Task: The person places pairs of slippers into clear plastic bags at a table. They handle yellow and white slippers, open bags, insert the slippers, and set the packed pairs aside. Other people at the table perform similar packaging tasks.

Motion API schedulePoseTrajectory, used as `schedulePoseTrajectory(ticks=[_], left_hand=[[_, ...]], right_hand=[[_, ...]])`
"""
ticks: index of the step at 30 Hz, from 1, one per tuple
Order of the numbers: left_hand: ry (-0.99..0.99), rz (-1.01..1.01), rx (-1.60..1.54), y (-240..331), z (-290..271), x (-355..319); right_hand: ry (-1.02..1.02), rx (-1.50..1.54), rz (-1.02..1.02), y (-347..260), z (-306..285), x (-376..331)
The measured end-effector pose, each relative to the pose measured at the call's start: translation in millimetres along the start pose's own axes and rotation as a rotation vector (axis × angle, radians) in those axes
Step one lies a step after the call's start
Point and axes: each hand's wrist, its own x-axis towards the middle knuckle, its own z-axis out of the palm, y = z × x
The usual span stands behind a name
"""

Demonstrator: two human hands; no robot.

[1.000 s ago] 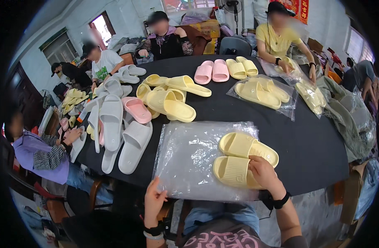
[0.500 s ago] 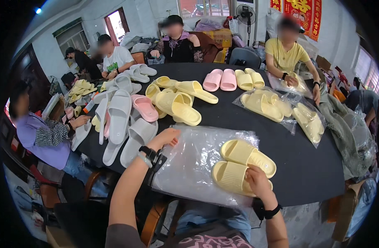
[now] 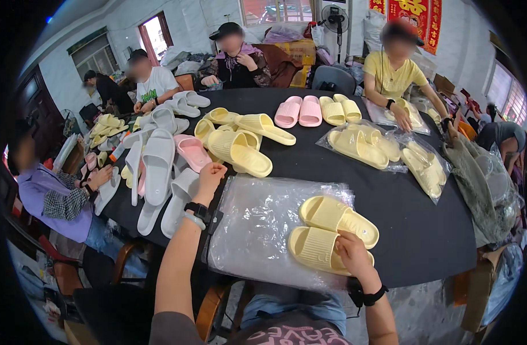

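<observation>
A pair of yellow ridged slippers (image 3: 316, 240) lies side by side on a stack of clear plastic bags (image 3: 246, 230) in front of me. My right hand (image 3: 355, 253) grips the nearer slipper just behind its strap, fingers curled onto it. Up at the far left corner of the bags is my left hand (image 3: 211, 173), its fingers pinched together; I see nothing between them. Just beyond that hand are a pink slipper (image 3: 192, 152) and a grey slipper (image 3: 181, 198). Another yellow slipper (image 3: 243, 154) rests past the bags' far edge.
Grey slippers (image 3: 158, 167) are heaped on the black table (image 3: 416, 236) at left. Pink slippers (image 3: 299, 110) stand at the back, and bagged yellow slippers (image 3: 364, 146) lie at right. A person in yellow (image 3: 393, 75) and a person in purple (image 3: 56, 201) handle slippers at the table.
My left hand has moved left and away from me, off the bags' corner toward the pink slipper. My right hand stays on the yellow slipper. The whole view has shifted slightly.
</observation>
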Motion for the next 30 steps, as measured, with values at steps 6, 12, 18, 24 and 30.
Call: schedulePoseTrajectory(ticks=[6, 12, 18, 24, 30], left_hand=[[-0.334, -0.096, 0.537, 11.5, 19.7, -27.7], [-0.253, -0.188, 0.029, -16.5, 27.5, -35.3], [-0.223, -0.137, -0.06, -42.8, 21.6, -26.8], [-0.192, 0.018, 0.195, -60.3, 10.6, -24.2], [-0.015, 0.391, 0.525, 1.0, 25.6, -55.0]], right_hand=[[-0.007, -0.015, 0.023, 3.4, -1.7, -1.3], [-0.036, -0.051, 0.033, -6.5, -17.7, 3.9], [0.075, -0.144, 0.105, -4.6, -49.8, -14.3], [0.075, -0.152, 0.168, 12.8, -50.4, -30.8], [0.106, -0.192, 0.241, 31.8, -69.8, -38.4]])
